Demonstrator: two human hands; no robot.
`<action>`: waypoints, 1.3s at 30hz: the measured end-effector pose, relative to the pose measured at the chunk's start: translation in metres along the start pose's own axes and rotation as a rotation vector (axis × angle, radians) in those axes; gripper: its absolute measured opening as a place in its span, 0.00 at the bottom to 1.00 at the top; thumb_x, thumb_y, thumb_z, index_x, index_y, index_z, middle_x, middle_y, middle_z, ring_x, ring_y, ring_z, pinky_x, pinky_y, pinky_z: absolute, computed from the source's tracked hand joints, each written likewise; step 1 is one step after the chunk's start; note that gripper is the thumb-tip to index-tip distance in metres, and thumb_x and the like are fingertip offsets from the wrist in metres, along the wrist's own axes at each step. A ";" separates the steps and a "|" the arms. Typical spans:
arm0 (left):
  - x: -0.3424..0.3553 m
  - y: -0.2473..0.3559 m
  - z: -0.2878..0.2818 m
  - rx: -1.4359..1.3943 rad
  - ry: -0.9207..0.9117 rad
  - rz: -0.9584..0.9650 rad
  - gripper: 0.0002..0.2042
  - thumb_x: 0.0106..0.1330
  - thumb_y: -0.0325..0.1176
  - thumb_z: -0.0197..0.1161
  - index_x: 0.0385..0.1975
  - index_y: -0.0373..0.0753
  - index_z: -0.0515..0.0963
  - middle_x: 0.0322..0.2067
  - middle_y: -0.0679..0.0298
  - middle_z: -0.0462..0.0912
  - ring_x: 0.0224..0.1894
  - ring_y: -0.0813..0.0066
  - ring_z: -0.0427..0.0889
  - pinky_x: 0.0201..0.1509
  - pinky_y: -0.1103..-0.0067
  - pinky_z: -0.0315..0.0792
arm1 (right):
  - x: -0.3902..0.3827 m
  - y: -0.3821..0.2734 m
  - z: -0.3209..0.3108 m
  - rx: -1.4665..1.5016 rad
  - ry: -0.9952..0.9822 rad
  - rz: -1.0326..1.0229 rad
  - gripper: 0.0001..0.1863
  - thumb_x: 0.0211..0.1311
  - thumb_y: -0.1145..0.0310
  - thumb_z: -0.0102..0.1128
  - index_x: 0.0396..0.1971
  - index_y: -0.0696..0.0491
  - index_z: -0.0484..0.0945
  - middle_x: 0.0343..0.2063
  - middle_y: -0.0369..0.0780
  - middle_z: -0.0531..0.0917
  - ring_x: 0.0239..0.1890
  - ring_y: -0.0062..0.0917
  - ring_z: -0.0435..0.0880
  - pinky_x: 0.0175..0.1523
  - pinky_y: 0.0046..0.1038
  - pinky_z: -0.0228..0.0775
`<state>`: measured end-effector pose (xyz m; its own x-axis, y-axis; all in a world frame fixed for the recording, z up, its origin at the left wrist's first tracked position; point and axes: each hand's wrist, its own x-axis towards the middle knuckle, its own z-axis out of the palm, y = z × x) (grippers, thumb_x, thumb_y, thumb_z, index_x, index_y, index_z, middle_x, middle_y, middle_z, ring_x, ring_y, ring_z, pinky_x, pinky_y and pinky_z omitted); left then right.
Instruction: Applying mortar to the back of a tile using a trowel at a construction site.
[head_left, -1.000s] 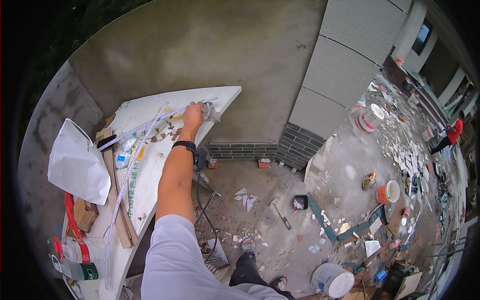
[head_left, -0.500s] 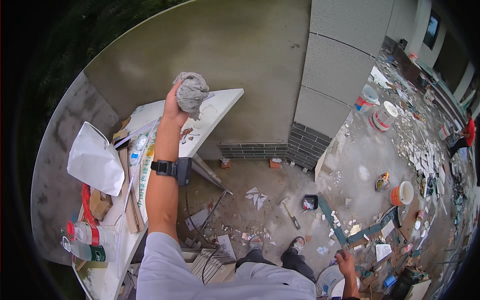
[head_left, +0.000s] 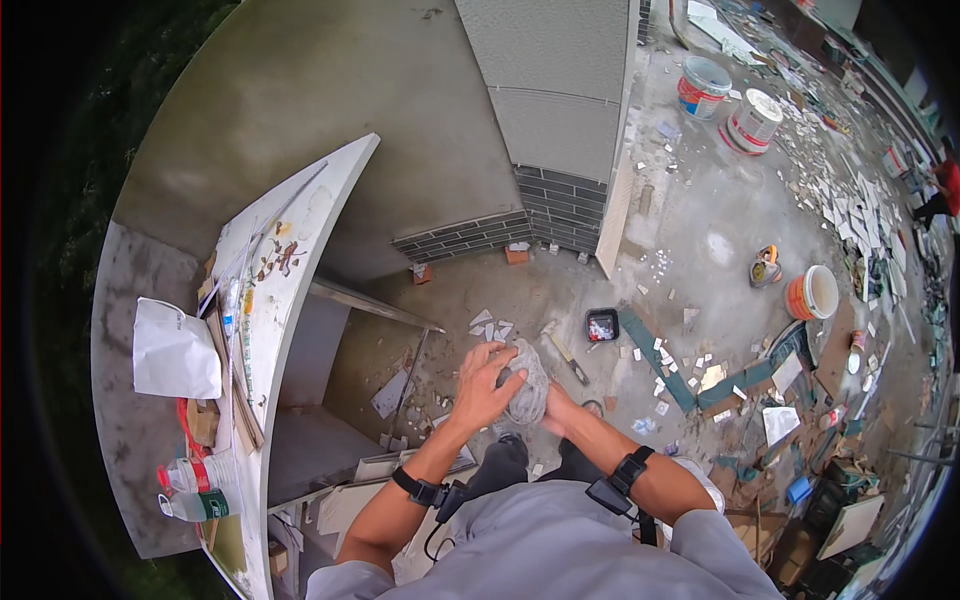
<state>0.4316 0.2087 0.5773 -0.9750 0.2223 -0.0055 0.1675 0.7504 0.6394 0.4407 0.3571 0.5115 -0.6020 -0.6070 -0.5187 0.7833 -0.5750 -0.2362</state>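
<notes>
In front of my body a crumpled grey cloth [head_left: 531, 392] is held between both hands. My left hand [head_left: 485, 390] grips its near left side with bent fingers, and my right hand [head_left: 555, 412] holds its lower right, fingers partly hidden behind it. Below them are my legs and sandalled feet. To the left stands a long white board [head_left: 300, 200] used as a surface, bearing measuring strips, brown scraps, a white bag [head_left: 175, 345], wooden strips and two plastic bottles [head_left: 195, 505]. Past the cloth, a hammer [head_left: 566, 356] lies on the floor by a black tray [head_left: 602, 322].
Ahead are a plastered wall [head_left: 320, 120] and a column with a dark brick base [head_left: 560, 208]. The floor holds tile shards, green strips, several buckets [head_left: 750, 122] and rubble along the right. A person in red [head_left: 940, 185] is at the far right edge.
My left hand has lifted the cloth off the board and brought it down and right in front of me. My right hand has risen to hold it. The view has turned downward.
</notes>
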 end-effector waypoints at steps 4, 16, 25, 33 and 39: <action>-0.006 0.016 0.055 -0.427 -0.069 -0.188 0.24 0.67 0.45 0.55 0.53 0.31 0.69 0.48 0.47 0.76 0.48 0.57 0.77 0.51 0.70 0.68 | -0.017 -0.005 -0.022 -0.057 0.073 -0.034 0.16 0.69 0.62 0.47 0.51 0.54 0.71 0.44 0.38 0.79 0.43 0.23 0.81 0.47 0.28 0.76; 0.074 0.016 0.066 -1.043 -0.038 -0.655 0.27 0.70 0.47 0.49 0.60 0.31 0.62 0.57 0.53 0.69 0.59 0.66 0.67 0.63 0.75 0.59 | -0.006 -0.044 -0.014 -0.328 0.385 -0.480 0.28 0.67 0.62 0.54 0.62 0.56 0.60 0.50 0.39 0.76 0.53 0.22 0.74 0.58 0.26 0.64; 0.172 -0.138 0.030 -0.818 -0.566 -0.349 0.36 0.70 0.59 0.42 0.67 0.35 0.52 0.64 0.52 0.61 0.68 0.62 0.56 0.70 0.69 0.49 | 0.107 -0.085 -0.024 -0.276 0.442 -0.475 0.21 0.59 0.70 0.61 0.52 0.56 0.71 0.45 0.38 0.80 0.47 0.24 0.79 0.54 0.26 0.68; 0.253 -0.409 0.062 -1.334 -0.102 -0.965 0.32 0.70 0.55 0.45 0.68 0.42 0.51 0.65 0.53 0.59 0.68 0.54 0.56 0.67 0.60 0.56 | 0.279 -0.113 -0.135 -0.104 0.753 -0.529 0.15 0.60 0.68 0.57 0.47 0.55 0.73 0.40 0.39 0.82 0.40 0.30 0.83 0.44 0.34 0.76; 0.325 -0.600 0.151 -1.593 0.342 -1.080 0.37 0.69 0.56 0.47 0.70 0.50 0.37 0.69 0.55 0.45 0.70 0.49 0.48 0.68 0.53 0.50 | 0.516 -0.133 -0.295 0.018 0.694 -0.550 0.14 0.62 0.66 0.53 0.44 0.57 0.75 0.35 0.43 0.83 0.34 0.33 0.85 0.36 0.36 0.79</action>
<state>0.0364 -0.0751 0.0760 -0.5768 -0.1274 -0.8069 -0.4942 -0.7321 0.4689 0.0718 0.2822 0.0334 -0.6585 0.2241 -0.7184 0.4042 -0.6999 -0.5888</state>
